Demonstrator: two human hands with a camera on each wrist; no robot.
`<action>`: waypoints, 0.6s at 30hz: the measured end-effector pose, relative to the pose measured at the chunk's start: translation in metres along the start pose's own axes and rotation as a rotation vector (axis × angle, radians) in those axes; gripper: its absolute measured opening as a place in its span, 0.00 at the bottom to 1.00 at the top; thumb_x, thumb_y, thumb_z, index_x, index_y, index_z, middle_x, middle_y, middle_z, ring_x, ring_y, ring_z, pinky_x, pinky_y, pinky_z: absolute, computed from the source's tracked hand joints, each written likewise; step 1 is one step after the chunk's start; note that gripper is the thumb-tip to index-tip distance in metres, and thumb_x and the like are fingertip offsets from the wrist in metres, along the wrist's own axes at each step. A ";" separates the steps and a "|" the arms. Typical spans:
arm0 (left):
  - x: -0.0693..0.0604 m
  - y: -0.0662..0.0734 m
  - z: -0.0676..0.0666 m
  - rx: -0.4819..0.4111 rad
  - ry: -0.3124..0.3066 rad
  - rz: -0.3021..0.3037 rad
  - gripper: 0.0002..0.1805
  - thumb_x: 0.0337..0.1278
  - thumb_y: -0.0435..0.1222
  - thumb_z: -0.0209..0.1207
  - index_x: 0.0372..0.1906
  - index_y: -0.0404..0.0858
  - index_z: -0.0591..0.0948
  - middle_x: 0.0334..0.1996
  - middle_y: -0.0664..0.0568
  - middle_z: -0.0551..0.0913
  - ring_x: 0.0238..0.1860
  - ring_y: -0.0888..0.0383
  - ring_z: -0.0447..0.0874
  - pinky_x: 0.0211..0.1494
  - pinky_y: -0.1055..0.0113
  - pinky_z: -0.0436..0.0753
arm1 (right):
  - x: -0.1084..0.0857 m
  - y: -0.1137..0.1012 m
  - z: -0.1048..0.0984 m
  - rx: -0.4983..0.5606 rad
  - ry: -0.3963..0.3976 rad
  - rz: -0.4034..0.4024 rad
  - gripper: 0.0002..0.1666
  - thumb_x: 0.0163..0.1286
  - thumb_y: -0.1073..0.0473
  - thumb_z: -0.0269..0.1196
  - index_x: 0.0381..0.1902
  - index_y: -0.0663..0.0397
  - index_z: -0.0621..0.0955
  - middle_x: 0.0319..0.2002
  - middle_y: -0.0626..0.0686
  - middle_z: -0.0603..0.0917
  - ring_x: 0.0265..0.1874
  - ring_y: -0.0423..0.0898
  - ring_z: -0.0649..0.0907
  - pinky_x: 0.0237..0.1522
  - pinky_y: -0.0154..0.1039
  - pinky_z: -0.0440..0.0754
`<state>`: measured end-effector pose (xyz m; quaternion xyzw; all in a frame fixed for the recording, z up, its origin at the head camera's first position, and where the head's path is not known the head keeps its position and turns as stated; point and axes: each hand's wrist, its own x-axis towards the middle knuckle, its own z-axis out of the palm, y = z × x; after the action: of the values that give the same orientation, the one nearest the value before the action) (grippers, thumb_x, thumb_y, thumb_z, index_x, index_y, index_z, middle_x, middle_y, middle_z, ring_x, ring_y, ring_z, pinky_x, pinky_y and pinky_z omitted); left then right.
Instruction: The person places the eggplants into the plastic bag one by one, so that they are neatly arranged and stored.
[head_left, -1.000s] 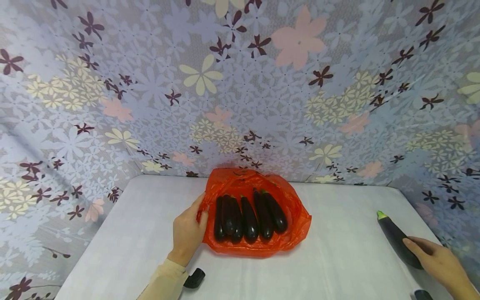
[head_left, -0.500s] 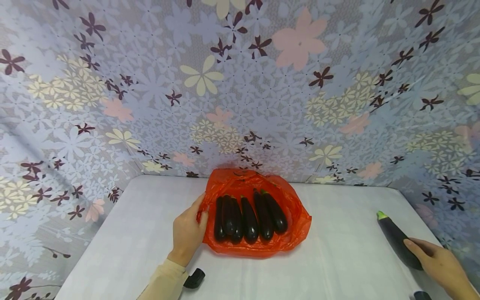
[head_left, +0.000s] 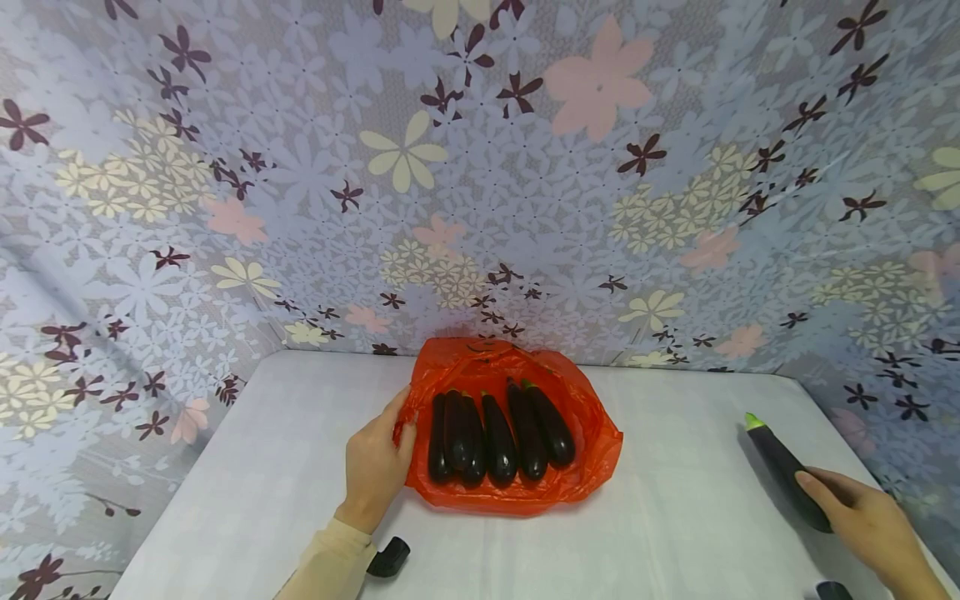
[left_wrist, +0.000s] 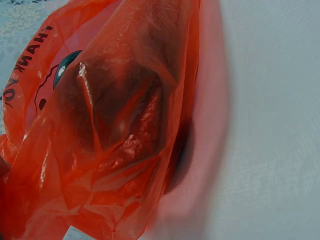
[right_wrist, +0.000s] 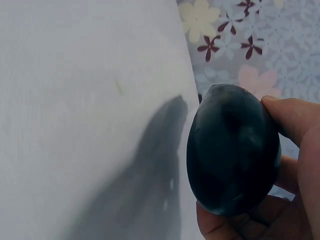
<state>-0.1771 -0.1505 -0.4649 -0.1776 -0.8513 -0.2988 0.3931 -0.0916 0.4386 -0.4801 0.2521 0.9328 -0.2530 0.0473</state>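
Note:
An orange-red plastic bag [head_left: 517,500] lies with its mouth spread, and several dark eggplants [head_left: 498,446] rest side by side inside. My left hand [head_left: 378,462] holds the bag's left edge. In the left wrist view the thin bag wall [left_wrist: 115,165] fills much of the frame, with dark eggplant shapes showing through. Far to the right, my right hand [head_left: 870,512] grips a single eggplant [head_left: 787,475] with a green stem end pointing away. The right wrist view shows this eggplant's rounded end [right_wrist: 232,150] between thumb and fingers, its shadow on the cloth beside it.
A white cloth-covered table [head_left: 675,542] is enclosed by flowered fabric [head_left: 525,208] at the back and sides. Dark wrist-camera pieces show below the left wrist [head_left: 388,557] and near the right wrist [head_left: 834,590].
My right hand has shifted slightly left and up with the eggplant, which now casts a shadow apart from it on the table. The left hand and the bag look unmoved.

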 end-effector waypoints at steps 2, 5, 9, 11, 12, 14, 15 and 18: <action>0.000 0.000 0.000 0.000 -0.001 0.000 0.24 0.55 0.29 0.66 0.60 0.32 0.81 0.33 0.41 0.89 0.25 0.49 0.86 0.32 0.59 0.88 | -0.004 -0.006 -0.001 0.002 0.004 -0.010 0.54 0.75 0.29 0.43 0.66 0.80 0.66 0.64 0.81 0.65 0.57 0.79 0.70 0.47 0.67 0.77; 0.000 0.001 0.000 -0.001 -0.002 0.000 0.24 0.55 0.29 0.67 0.60 0.32 0.81 0.34 0.40 0.89 0.26 0.48 0.87 0.33 0.59 0.88 | -0.010 -0.014 -0.001 0.010 0.013 -0.015 0.53 0.75 0.29 0.44 0.66 0.80 0.67 0.63 0.80 0.67 0.57 0.78 0.71 0.44 0.64 0.80; 0.000 0.001 -0.001 -0.004 -0.005 -0.003 0.24 0.55 0.29 0.67 0.60 0.32 0.81 0.35 0.40 0.89 0.27 0.48 0.87 0.34 0.59 0.88 | -0.015 -0.020 -0.001 0.022 0.027 -0.048 0.52 0.75 0.30 0.46 0.65 0.79 0.68 0.61 0.80 0.71 0.54 0.77 0.74 0.38 0.58 0.82; 0.000 0.001 -0.001 -0.004 -0.006 -0.005 0.24 0.55 0.29 0.67 0.60 0.32 0.81 0.34 0.40 0.89 0.26 0.49 0.87 0.33 0.59 0.88 | -0.016 -0.021 -0.001 0.021 0.020 -0.069 0.52 0.75 0.30 0.46 0.65 0.79 0.69 0.60 0.79 0.72 0.53 0.76 0.75 0.36 0.56 0.83; 0.000 0.001 0.000 -0.004 -0.006 -0.005 0.24 0.56 0.29 0.66 0.60 0.32 0.81 0.34 0.40 0.89 0.25 0.49 0.86 0.33 0.59 0.88 | -0.018 -0.023 -0.001 0.017 0.019 -0.082 0.52 0.75 0.30 0.46 0.65 0.79 0.69 0.60 0.79 0.72 0.52 0.76 0.76 0.35 0.55 0.83; 0.000 0.001 0.000 -0.003 -0.006 -0.005 0.24 0.55 0.29 0.66 0.60 0.32 0.81 0.32 0.41 0.88 0.24 0.49 0.85 0.32 0.60 0.87 | -0.020 -0.026 -0.002 0.012 -0.002 -0.097 0.53 0.75 0.29 0.45 0.66 0.78 0.68 0.61 0.79 0.71 0.52 0.76 0.76 0.35 0.56 0.83; 0.000 0.001 0.000 -0.002 -0.005 -0.004 0.24 0.55 0.29 0.66 0.60 0.32 0.81 0.31 0.41 0.88 0.23 0.50 0.85 0.31 0.60 0.87 | -0.021 -0.027 -0.003 0.009 -0.007 -0.107 0.52 0.75 0.29 0.45 0.66 0.78 0.68 0.61 0.79 0.71 0.52 0.76 0.76 0.35 0.55 0.83; 0.000 0.001 0.001 -0.001 -0.001 -0.001 0.25 0.55 0.28 0.66 0.60 0.32 0.81 0.30 0.41 0.88 0.22 0.50 0.84 0.30 0.60 0.87 | -0.026 -0.033 -0.004 0.005 -0.027 -0.141 0.52 0.75 0.30 0.45 0.66 0.78 0.68 0.61 0.80 0.71 0.51 0.76 0.77 0.35 0.56 0.83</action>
<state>-0.1772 -0.1497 -0.4650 -0.1776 -0.8514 -0.2993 0.3925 -0.0853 0.4040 -0.4562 0.1827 0.9469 -0.2612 0.0413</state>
